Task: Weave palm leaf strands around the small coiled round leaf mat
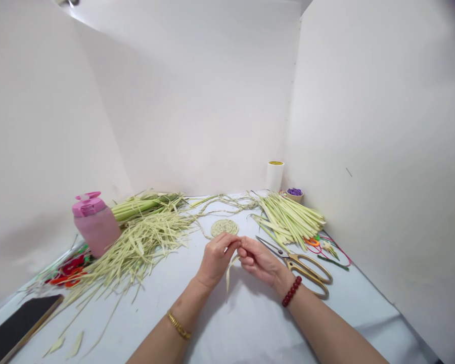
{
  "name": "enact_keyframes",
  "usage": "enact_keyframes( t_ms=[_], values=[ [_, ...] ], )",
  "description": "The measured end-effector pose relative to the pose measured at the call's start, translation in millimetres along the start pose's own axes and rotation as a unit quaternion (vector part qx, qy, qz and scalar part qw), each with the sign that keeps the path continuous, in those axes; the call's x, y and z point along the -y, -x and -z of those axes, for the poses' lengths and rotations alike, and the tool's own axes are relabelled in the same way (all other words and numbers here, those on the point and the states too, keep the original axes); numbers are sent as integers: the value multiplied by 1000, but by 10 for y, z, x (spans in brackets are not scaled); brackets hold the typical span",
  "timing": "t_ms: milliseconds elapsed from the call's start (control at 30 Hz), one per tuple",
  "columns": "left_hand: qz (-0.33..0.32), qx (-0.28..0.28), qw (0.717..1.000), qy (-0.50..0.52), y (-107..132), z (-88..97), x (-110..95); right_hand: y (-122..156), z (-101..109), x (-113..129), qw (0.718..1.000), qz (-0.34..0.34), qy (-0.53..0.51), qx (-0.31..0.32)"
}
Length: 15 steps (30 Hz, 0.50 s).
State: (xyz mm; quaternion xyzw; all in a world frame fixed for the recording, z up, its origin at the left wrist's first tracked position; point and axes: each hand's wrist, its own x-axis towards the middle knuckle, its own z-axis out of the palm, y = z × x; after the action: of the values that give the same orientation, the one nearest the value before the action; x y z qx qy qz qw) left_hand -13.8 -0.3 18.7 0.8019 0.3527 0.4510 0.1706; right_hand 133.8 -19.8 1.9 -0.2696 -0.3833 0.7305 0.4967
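My left hand [217, 257] and my right hand [258, 257] meet over the middle of the table. Both are closed, fingertips pinched together on a pale green leaf strip [228, 280]. One end of the strip hangs down between the hands; the pinched part is hidden by the fingers. Just beyond them lies a flat round coil of braided leaf [224, 227]. A thin braid [227, 203] winds across the table behind the coil. Large scissors [293, 260] with gold handles lie beside my right hand, blades pointing toward the back left.
Shredded leaf strips [147, 242] and a pink bottle [95, 225] are at left, with a dark flat object [20, 323] nearer me. At right lie a bundle of leaf strips [293, 217], a bowl of purple pieces [294, 195] and a white cylinder [275, 176]. White walls [197, 101] enclose the table.
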Motion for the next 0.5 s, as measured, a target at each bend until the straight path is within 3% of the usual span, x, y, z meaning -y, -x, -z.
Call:
enact_keyframes(
  t_ms=[133, 233, 333, 500],
  values=[
    [19, 5, 1000, -20, 10, -16, 5, -5, -6, -2, 998, 50, 39, -29],
    [62, -1, 998, -2, 7, -40, 29, -10, -22, 24, 984, 102, 133, -59],
    [125, 4, 991, 54, -14, -72, 65, -22, -21, 55, 957, 128, 243, -94],
    [200, 73, 952, 220, -49, -96, 104, -9, 1, 73, 903, 162, 370, -146]
  ],
)
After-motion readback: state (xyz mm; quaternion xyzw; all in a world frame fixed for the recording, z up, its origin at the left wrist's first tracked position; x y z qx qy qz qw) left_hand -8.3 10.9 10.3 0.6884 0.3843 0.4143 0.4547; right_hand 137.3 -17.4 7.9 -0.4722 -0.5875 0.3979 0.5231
